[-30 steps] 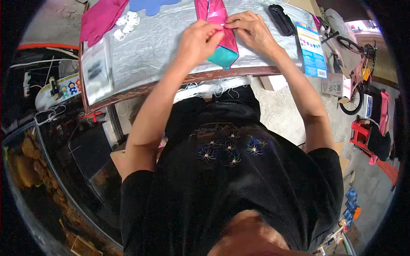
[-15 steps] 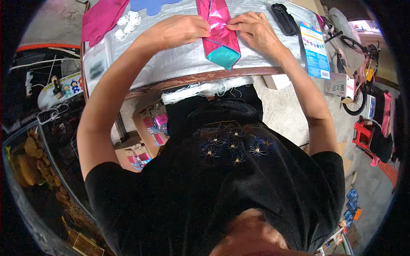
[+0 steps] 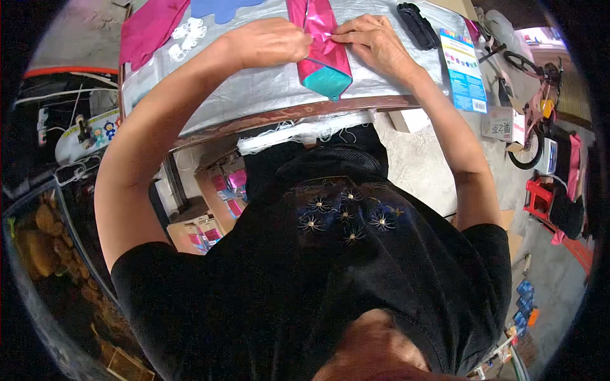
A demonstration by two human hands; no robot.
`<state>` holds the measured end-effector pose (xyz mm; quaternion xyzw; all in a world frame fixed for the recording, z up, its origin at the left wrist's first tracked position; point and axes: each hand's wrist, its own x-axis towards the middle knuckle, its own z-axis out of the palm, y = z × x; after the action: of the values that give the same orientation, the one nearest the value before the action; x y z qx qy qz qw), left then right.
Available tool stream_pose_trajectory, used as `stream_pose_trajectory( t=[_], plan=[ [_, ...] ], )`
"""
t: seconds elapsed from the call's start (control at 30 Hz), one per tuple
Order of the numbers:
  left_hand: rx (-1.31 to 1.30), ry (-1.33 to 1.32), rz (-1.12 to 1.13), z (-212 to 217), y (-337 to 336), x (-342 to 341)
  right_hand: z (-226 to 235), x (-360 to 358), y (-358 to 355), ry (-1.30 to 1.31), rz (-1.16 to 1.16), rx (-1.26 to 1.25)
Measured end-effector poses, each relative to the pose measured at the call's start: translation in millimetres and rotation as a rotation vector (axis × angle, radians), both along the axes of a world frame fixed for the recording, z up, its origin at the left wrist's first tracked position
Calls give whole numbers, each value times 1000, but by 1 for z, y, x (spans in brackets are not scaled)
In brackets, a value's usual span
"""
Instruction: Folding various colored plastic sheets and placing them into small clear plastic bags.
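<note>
A long piece of shiny magenta foil (image 3: 325,52), folded lengthwise, lies near the table's front edge. Its near end shows a teal, pointed panel (image 3: 327,81) with a small tab. My left hand (image 3: 276,42) is closed on the foil's left edge, its fingertips curled and partly hidden. From the other side my right hand (image 3: 375,43) pinches the right edge between thumb and fingers. The foil is creased between the two hands. Its far end runs out of the picture.
Magenta cloth (image 3: 149,28), white lacy pieces (image 3: 187,37) and a blue flat piece (image 3: 225,7) lie to the left on the silvery table cover (image 3: 222,95). A black folded item (image 3: 417,26) and a blue-and-white printed card (image 3: 462,73) lie right. Cartons (image 3: 219,190) stand below the table.
My left hand has turned slightly, its fingers curling more at the foil's left edge, and my left elbow has swung outward. The whole view has shifted a little; both hands remain on the foil.
</note>
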<state>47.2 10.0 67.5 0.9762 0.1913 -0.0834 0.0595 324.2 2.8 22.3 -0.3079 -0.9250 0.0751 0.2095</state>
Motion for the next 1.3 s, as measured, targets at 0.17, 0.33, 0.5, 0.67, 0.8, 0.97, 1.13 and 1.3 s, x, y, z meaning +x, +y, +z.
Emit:
stream_pose_trajectory(
  t=[0.17,0.33,0.5,0.67,0.8,0.97,1.13,1.3],
  plan=[
    [162,-193,-13,-11,-14,6,-5,4,0,5,-10,14],
    [197,-492,189,-32,-27,-9,-3,2,-3,8,-21,12],
    [225,-849,401,-59,-47,-11,-7,3,0,58,-24,-6],
    [199,-908,519,-65,-59,-7,-5,-4,1,93,-37,4],
    [185,-912,639,-64,-65,-5,-1,-12,-1,53,-133,-130],
    [159,-823,960,-59,-78,5,-2,-15,-5,181,-169,-207],
    [146,-858,1120,-59,-72,16,-7,-24,-2,283,-236,-289],
    [154,-840,1197,-60,-61,19,-21,-36,1,290,-404,-266]
  ],
)
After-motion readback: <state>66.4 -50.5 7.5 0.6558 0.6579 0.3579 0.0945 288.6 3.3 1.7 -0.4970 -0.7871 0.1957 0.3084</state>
